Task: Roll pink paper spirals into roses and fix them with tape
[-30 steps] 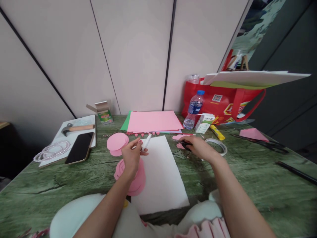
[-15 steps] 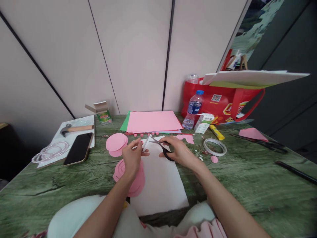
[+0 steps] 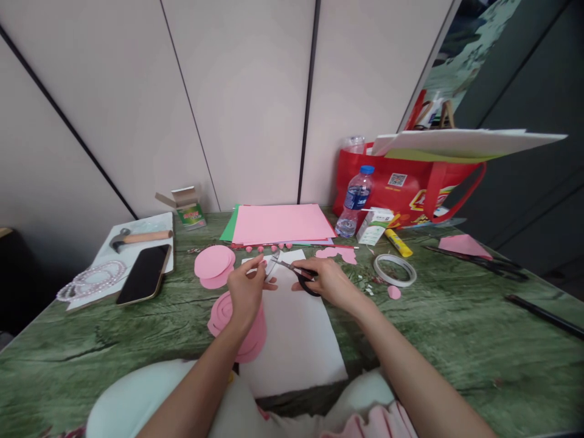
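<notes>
My right hand (image 3: 332, 283) grips a pair of scissors (image 3: 305, 281) by the black handles, blades pointing left. In my left hand (image 3: 245, 291) the fingers pinch a thin whitish strip (image 3: 270, 269), and a small pink piece shows at the fingertips. The scissor blades reach that strip; whether they cut it is too small to tell. Both hands are above a white sheet (image 3: 298, 340). Below my left wrist lie pink paper spirals (image 3: 255, 340), partly covered by the forearm. Pink paper discs (image 3: 213, 261) are stacked just left of that hand.
Pink sheets (image 3: 283, 222) and several small pink rolls lie behind the hands. To the right are a tape roll (image 3: 413, 277), a yellow glue stick (image 3: 398, 242), a water bottle (image 3: 356, 204) and a red bag (image 3: 401, 188). At left are a phone (image 3: 143, 274) and a hammer (image 3: 146, 237).
The scissors' blades have closed in around the strip, and my right hand's fingers have drawn closer together. The strip appears tilted differently between the hands. My left hand has barely shifted.
</notes>
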Demonstrator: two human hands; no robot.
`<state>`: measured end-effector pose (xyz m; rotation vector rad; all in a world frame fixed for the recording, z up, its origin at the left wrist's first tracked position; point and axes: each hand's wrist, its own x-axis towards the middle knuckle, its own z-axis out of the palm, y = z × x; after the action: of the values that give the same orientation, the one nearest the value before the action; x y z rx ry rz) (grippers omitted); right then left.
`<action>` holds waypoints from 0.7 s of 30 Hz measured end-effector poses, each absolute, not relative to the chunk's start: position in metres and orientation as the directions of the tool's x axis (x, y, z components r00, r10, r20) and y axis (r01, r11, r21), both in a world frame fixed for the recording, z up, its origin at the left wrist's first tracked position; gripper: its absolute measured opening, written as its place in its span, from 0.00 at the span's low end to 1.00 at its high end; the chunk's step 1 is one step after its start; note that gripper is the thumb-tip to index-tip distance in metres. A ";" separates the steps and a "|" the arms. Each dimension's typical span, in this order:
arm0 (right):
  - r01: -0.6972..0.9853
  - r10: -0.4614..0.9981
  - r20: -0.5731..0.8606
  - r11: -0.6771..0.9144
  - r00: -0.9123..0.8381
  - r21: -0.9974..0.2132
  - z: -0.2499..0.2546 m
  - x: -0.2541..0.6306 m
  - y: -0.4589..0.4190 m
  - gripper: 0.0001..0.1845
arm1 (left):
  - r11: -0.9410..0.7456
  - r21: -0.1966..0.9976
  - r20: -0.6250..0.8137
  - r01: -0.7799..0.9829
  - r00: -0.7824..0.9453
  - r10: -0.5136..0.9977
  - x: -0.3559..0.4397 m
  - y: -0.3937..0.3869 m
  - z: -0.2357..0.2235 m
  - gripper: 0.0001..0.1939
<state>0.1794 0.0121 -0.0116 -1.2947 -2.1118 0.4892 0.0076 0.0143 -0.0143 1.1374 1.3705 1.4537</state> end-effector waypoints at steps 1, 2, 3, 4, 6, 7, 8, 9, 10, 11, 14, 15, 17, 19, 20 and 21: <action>0.676 0.891 0.300 0.455 -0.341 -0.580 -0.011 0.180 0.012 0.13 | -0.075 0.997 0.078 0.024 -0.255 0.964 0.008 0.014 -0.014 0.17; 0.685 0.890 0.298 0.455 -0.344 -0.569 -0.011 0.181 0.012 0.12 | -0.077 0.997 0.082 0.029 -0.254 0.964 0.007 0.014 -0.015 0.17; 0.693 0.890 0.295 0.456 -0.348 -0.558 -0.012 0.181 0.013 0.11 | -0.081 0.996 0.087 0.035 -0.256 0.963 0.007 0.015 -0.015 0.16; 0.699 0.889 0.293 0.458 -0.352 -0.549 -0.012 0.182 0.013 0.11 | -0.085 0.995 0.093 0.043 -0.259 0.961 0.007 0.015 -0.016 0.16; 0.707 0.887 0.292 0.461 -0.357 -0.537 -0.013 0.183 0.014 0.10 | -0.094 0.994 0.107 0.062 -0.263 0.959 0.006 0.016 -0.018 0.15; 0.709 0.888 0.296 0.458 -0.351 -0.535 -0.013 0.184 0.015 0.10 | -0.096 0.993 0.112 0.072 -0.264 0.958 0.006 0.016 -0.019 0.15; 0.713 0.891 0.304 0.454 -0.339 -0.535 -0.012 0.186 0.016 0.10 | -0.095 0.992 0.114 0.081 -0.265 0.957 0.006 0.017 -0.020 0.15; 0.717 0.893 0.314 0.447 -0.322 -0.535 -0.012 0.188 0.017 0.10 | -0.092 0.992 0.113 0.089 -0.266 0.957 0.006 0.017 -0.020 0.15; 0.727 0.896 0.327 0.436 -0.299 -0.531 -0.012 0.192 0.017 0.10 | -0.087 0.992 0.109 0.095 -0.267 0.957 0.006 0.017 -0.021 0.15; 0.741 0.900 0.337 0.423 -0.276 -0.522 -0.011 0.197 0.018 0.10 | -0.080 0.991 0.105 0.103 -0.265 0.959 0.006 0.017 -0.022 0.15; 0.812 0.920 0.309 0.364 -0.240 -0.456 -0.012 0.214 0.021 0.11 | -0.085 0.983 0.119 0.162 -0.212 0.970 0.007 0.015 -0.023 0.15; 0.839 0.933 0.269 0.339 -0.241 -0.425 -0.014 0.220 0.022 0.13 | -0.096 0.976 0.132 0.198 -0.182 0.974 0.007 0.014 -0.024 0.14; 0.886 0.954 0.163 0.293 -0.250 -0.360 -0.019 0.228 0.024 0.17 | -0.117 0.953 0.156 0.280 -0.123 0.980 0.007 0.013 -0.026 0.13; 0.911 0.960 0.068 0.278 -0.270 -0.304 -0.026 0.232 0.025 0.20 | -0.122 0.930 0.156 0.348 -0.073 0.985 0.006 0.013 -0.028 0.12; 0.915 0.957 0.038 0.286 -0.287 -0.285 -0.029 0.232 0.025 0.21 | -0.116 0.922 0.143 0.369 -0.048 0.989 0.006 0.013 -0.030 0.11; 0.913 0.951 0.019 0.302 -0.309 -0.273 -0.031 0.232 0.025 0.22 | -0.107 0.919 0.126 0.380 -0.025 0.992 0.006 0.013 -0.031 0.11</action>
<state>0.2324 0.0248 -0.0315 -1.7290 -2.3867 0.3154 0.0056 0.0135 -0.0311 1.5622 1.4714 1.1260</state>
